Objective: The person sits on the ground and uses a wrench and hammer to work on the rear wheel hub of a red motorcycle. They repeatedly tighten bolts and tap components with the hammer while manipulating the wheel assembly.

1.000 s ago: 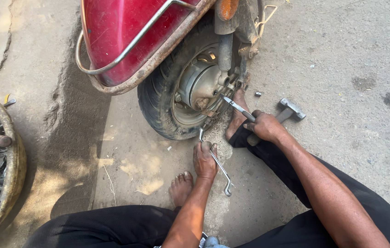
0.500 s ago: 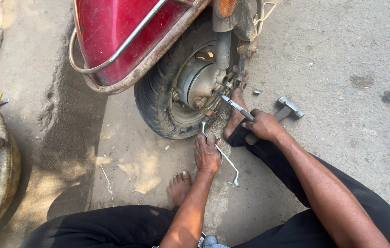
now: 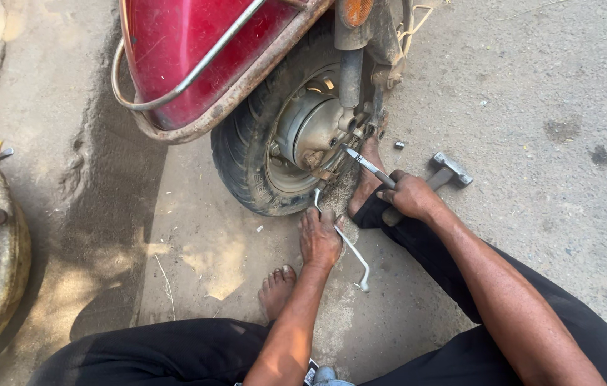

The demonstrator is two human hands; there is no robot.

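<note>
Nearest to the camera are the person's legs in black trousers, with one bare foot (image 3: pixel 276 289) flat on the concrete ground (image 3: pixel 532 93). Just beyond it, the left hand (image 3: pixel 320 239) is grasping a bent silver wrench (image 3: pixel 350 246); the long handle of the wrench comes out at about 4 o'clock from the hand and ends near the ground, while the other end goes up at 12 o'clock to the wheel. At 2 o'clock from the left hand, the right hand (image 3: pixel 409 194) is clenched around a screwdriver (image 3: pixel 364 163), and its tip points at 10 o'clock toward the wheel hub (image 3: pixel 310 129). A hammer (image 3: pixel 446 171) lies just behind the right hand, at 2 o'clock. Further away stands the black tyre (image 3: pixel 242 154) of a red scooter (image 3: pixel 175 50). At 9 o'clock, far left, a round basin (image 3: pixel 10 236) holds metal tools.
</note>
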